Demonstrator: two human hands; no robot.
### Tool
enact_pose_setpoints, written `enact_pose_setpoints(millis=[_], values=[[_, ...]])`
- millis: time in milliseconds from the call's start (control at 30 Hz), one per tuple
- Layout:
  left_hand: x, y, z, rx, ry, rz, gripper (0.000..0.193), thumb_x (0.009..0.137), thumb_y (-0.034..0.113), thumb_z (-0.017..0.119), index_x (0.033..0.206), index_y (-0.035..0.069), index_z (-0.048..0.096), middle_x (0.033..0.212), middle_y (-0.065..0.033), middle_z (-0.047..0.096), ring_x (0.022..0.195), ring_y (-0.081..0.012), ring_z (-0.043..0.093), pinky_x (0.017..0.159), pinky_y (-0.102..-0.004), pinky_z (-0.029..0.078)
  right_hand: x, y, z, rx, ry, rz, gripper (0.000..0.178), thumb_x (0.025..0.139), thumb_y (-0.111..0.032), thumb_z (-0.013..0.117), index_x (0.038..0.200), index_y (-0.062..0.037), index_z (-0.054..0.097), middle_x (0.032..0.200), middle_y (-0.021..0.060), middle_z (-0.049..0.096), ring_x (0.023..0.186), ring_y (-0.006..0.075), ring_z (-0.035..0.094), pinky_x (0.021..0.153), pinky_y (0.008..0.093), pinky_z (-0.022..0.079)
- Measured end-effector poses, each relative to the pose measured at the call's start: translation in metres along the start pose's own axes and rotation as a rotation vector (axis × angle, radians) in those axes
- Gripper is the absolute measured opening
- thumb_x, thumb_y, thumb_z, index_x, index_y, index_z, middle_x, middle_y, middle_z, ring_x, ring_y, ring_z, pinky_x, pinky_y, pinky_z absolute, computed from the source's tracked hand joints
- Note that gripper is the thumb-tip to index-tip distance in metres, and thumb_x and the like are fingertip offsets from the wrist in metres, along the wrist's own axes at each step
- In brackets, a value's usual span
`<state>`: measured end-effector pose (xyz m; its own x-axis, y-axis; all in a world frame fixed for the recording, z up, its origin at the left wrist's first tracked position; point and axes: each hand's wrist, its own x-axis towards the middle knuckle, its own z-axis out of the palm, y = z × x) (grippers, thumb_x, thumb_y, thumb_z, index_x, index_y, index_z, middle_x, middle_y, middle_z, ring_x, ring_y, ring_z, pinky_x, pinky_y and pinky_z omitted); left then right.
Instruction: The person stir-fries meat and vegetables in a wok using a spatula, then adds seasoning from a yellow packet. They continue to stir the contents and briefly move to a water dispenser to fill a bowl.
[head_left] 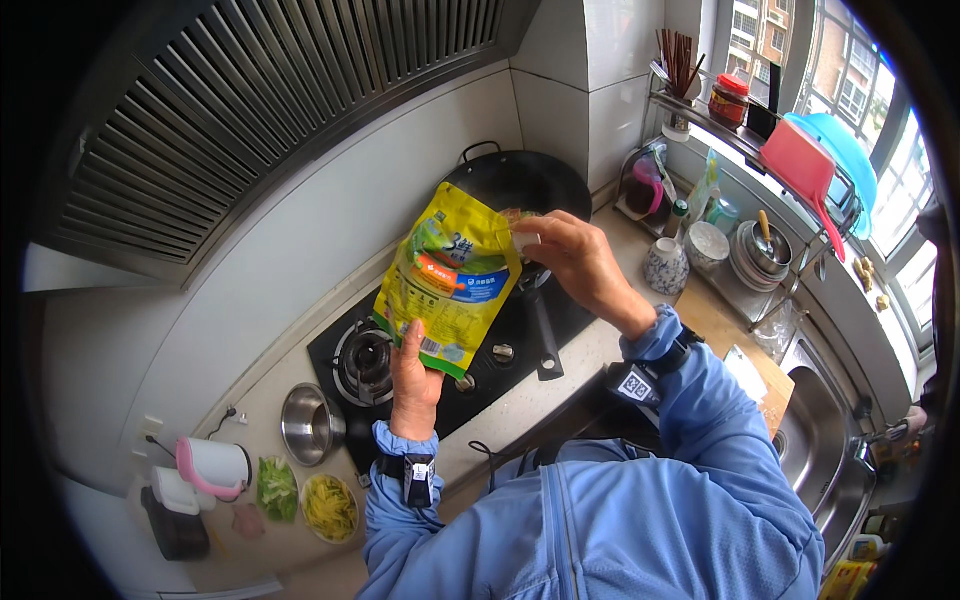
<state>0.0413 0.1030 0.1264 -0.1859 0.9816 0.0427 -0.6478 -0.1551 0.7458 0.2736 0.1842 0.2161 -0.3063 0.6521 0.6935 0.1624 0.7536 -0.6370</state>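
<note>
A yellow seasoning pouch (pixel 450 290) with a green lower edge is tilted above the stove. My left hand (pixel 413 385) grips it near its bottom, with the thumb on the front. Close to the pouch's upper right corner, my right hand (pixel 580 255) has its fingers pinched around a small white piece (pixel 525 240), whose kind I cannot make out. Behind the pouch, a black wok (pixel 545 180) sits on the far burner, its contents mostly hidden. The wok's long dark handle (pixel 543 335) points toward me.
Left of the black gas stove (pixel 330 345) are a steel bowl (pixel 312 425), a plate of yellow-green strips (pixel 330 508) and chopped greens (pixel 277 488). On the right stand a patterned jar (pixel 666 265), stacked bowls (pixel 760 255), a wooden board (pixel 705 300) and a sink (pixel 815 430). A range hood (pixel 260 110) hangs overhead.
</note>
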Motion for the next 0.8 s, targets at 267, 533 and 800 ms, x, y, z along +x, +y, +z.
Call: enact_pose_setpoints(millis=[267, 533, 800], values=[[0.005, -0.005, 0.005, 0.047, 0.022, 0.001, 0.056, 0.08, 0.025, 0.065, 0.128, 0.01, 0.039, 0.117, -0.0055, 0.053, 0.106, -0.0212, 0.053, 0.09, -0.0404, 0.045, 0.002, -0.01, -0.014, 0.042, -0.057, 0.451, 0.02, 0.088, -0.016, 0.056, 0.097, 0.0013, 0.059, 0.072, 0.0113, 0.06, 0.061, 0.0153, 0.057, 0.058, 0.0269, 0.048], [0.007, -0.006, -0.001, 0.029, 0.027, -0.001, 0.055, 0.082, 0.023, 0.064, 0.129, 0.008, 0.038, 0.118, -0.0062, 0.052, 0.107, -0.0217, 0.052, 0.092, -0.0402, 0.043, -0.009, 0.001, -0.015, 0.033, 0.141, 0.137, 0.016, 0.084, -0.002, 0.058, 0.1, -0.0053, 0.057, 0.079, 0.0019, 0.055, 0.073, 0.0078, 0.052, 0.066, 0.0218, 0.045], [0.069, 0.008, -0.034, 0.22, 0.068, 0.153, 0.049, 0.086, 0.017, 0.06, 0.127, 0.001, 0.039, 0.121, -0.0089, 0.05, 0.108, -0.0221, 0.051, 0.093, -0.036, 0.041, -0.049, 0.003, -0.069, 0.094, 0.324, 0.218, 0.015, 0.087, -0.007, 0.056, 0.102, -0.0036, 0.057, 0.076, 0.0006, 0.056, 0.068, 0.0064, 0.054, 0.06, 0.0189, 0.043]])
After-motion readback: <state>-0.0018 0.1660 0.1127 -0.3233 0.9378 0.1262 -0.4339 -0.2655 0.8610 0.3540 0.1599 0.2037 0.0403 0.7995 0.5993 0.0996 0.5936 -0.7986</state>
